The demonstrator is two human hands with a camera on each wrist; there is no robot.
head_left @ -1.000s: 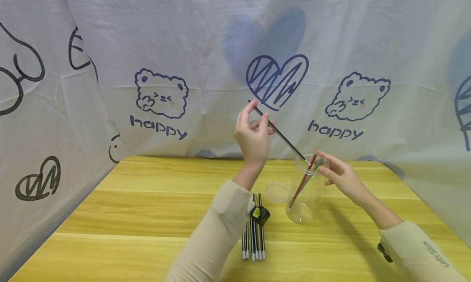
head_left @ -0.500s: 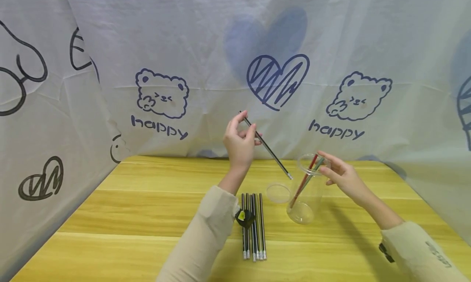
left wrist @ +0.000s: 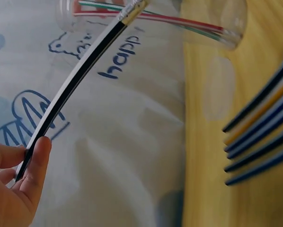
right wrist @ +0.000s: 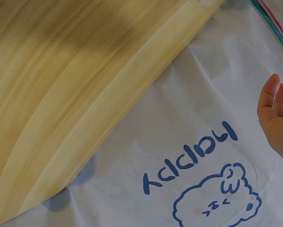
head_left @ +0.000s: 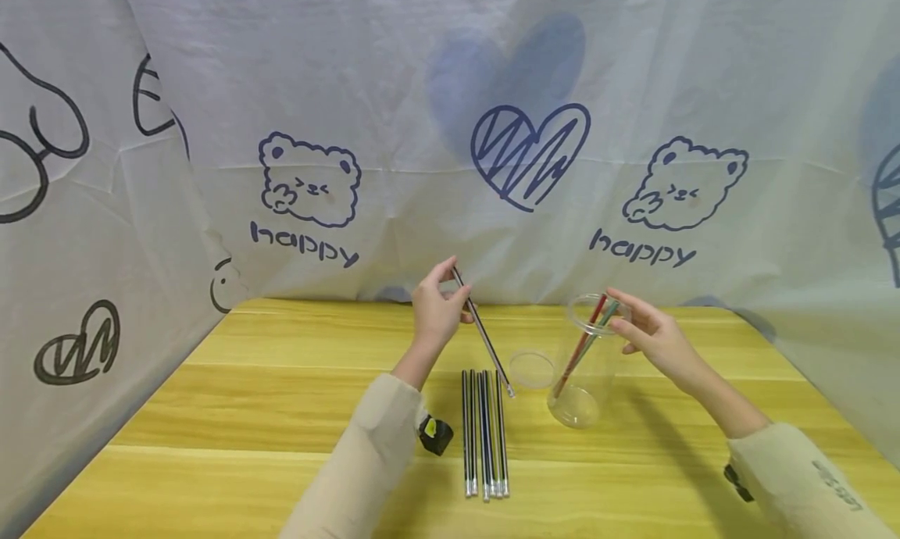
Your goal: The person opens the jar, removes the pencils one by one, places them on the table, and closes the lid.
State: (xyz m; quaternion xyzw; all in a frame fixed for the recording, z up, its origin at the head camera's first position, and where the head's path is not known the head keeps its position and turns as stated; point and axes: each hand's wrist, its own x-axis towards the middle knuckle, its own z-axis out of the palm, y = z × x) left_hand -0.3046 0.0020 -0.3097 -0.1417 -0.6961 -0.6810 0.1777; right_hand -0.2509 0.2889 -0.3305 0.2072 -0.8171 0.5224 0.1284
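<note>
My left hand (head_left: pixel 434 308) pinches a black-and-white striped pencil (head_left: pixel 485 337) between thumb and fingers, its white eraser end slanting down to the right. In the left wrist view that pencil (left wrist: pixel 68 90) crosses in front of the jar. The right hand (head_left: pixel 657 332) holds a tall clear plastic jar (head_left: pixel 594 330) near its rim, fingers behind and thumb in front. Inside the jar lean a red pencil (head_left: pixel 578 350) and a green pencil (head_left: pixel 606 317). Below the left hand, several dark striped pencils (head_left: pixel 484 437) lie side by side, eraser ends toward me.
A round clear lid (head_left: pixel 532 369) lies flat just left of the jar. The wooden table (head_left: pixel 281 414) ends at a hanging white cloth (head_left: pixel 422 180) printed with bears and hearts. Another cloth side stands at the left.
My left hand has moved left and down with its pencil, whose eraser end has left the jar's mouth and now hangs near the pencil row. The right hand and jar stay put.
</note>
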